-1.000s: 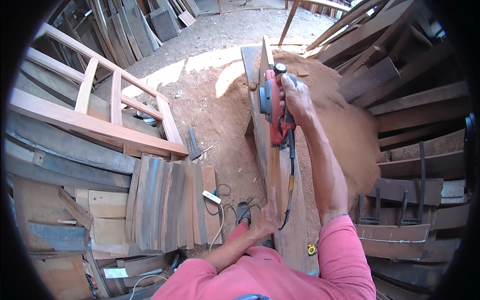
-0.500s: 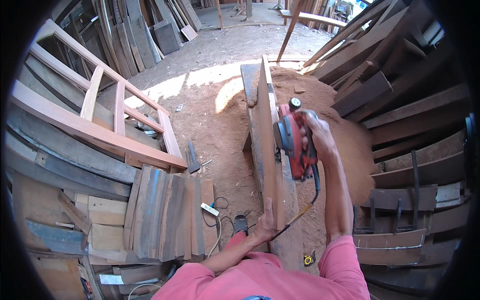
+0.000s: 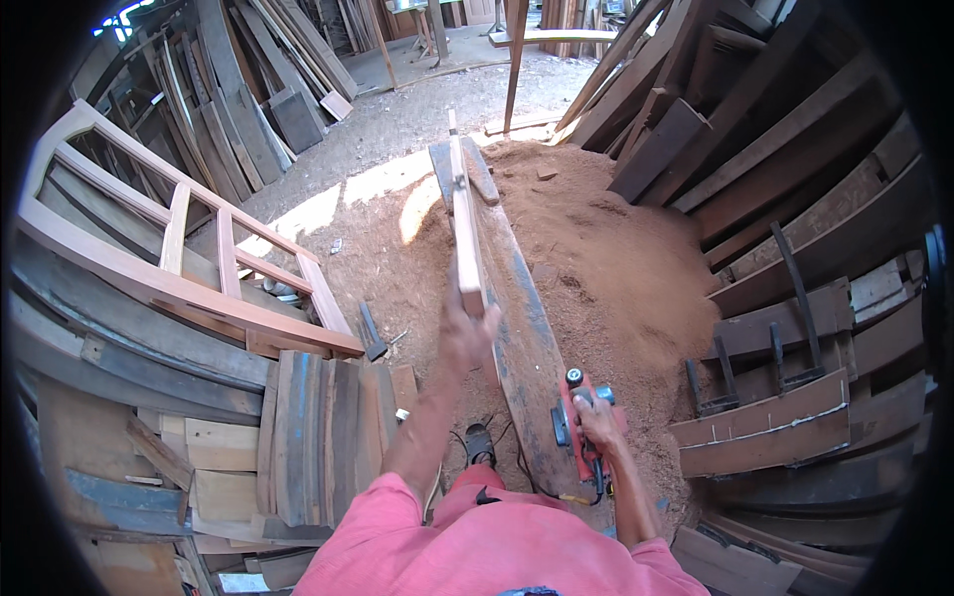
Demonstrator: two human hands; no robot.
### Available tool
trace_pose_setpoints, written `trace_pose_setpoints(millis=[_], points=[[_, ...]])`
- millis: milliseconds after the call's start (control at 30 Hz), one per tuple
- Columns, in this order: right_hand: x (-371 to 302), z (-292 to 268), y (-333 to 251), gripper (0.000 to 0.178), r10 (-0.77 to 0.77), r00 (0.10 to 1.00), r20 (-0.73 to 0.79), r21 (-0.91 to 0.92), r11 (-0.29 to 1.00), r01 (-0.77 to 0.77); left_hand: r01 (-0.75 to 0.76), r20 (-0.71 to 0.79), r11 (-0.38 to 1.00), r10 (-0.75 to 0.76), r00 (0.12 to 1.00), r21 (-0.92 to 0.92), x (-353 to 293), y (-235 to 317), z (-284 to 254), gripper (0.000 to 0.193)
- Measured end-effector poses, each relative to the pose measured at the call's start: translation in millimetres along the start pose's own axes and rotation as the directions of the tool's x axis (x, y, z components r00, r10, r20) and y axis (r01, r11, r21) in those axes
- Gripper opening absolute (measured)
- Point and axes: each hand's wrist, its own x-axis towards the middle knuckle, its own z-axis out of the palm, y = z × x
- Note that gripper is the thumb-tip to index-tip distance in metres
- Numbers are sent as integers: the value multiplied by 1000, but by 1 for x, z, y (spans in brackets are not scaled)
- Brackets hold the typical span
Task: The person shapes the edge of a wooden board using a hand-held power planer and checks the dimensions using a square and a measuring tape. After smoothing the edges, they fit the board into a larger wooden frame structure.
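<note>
My left hand [image 3: 471, 336] is closed round the near end of a long wooden board [image 3: 465, 223], slightly blurred. The board stands on edge along the left side of a worn plank bench [image 3: 527, 343], pointing away from me. Close to my body on the right, my right hand [image 3: 597, 421] grips the handle of a red electric hand planer [image 3: 582, 455]. The planer is at the right edge of the bench's near end, apart from the board. A dark cord runs from its rear.
Sawdust [image 3: 616, 238] is heaped right of the bench. A wooden frame [image 3: 214, 268] leans at the left, near a hammer [image 3: 372, 333]. Stacked planks [image 3: 318, 427] lie at the lower left. Boards [image 3: 775, 199] and dark clamps [image 3: 795, 298] line the right side.
The planer has left the board and come down toward me with my right hand. My left hand has moved forward and the board has shifted left. The whole view has also turned.
</note>
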Motion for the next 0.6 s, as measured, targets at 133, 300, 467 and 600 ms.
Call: trace_pose_setpoints(millis=[133, 300, 467, 600], points=[[-14, 13, 41, 34, 60, 998, 15, -84, 995, -58, 187, 80, 975, -178, 981, -120, 79, 76, -25, 83], [-18, 16, 39, 35, -9, 1000, 2, -58, 998, 9, 93, 101, 962, -69, 992, -255, 116, 97, -26, 69], [-21, 11, 26, 34, 81, 996, 24, 24, 996, -82, 29, 23, 949, -23, 999, -313, 122, 96, -17, 54], [-20, 5, 26, 36, 100, 995, 10, 14, 995, -100, 60, 74, 968, -43, 996, -244, 128, 91, -23, 67]])
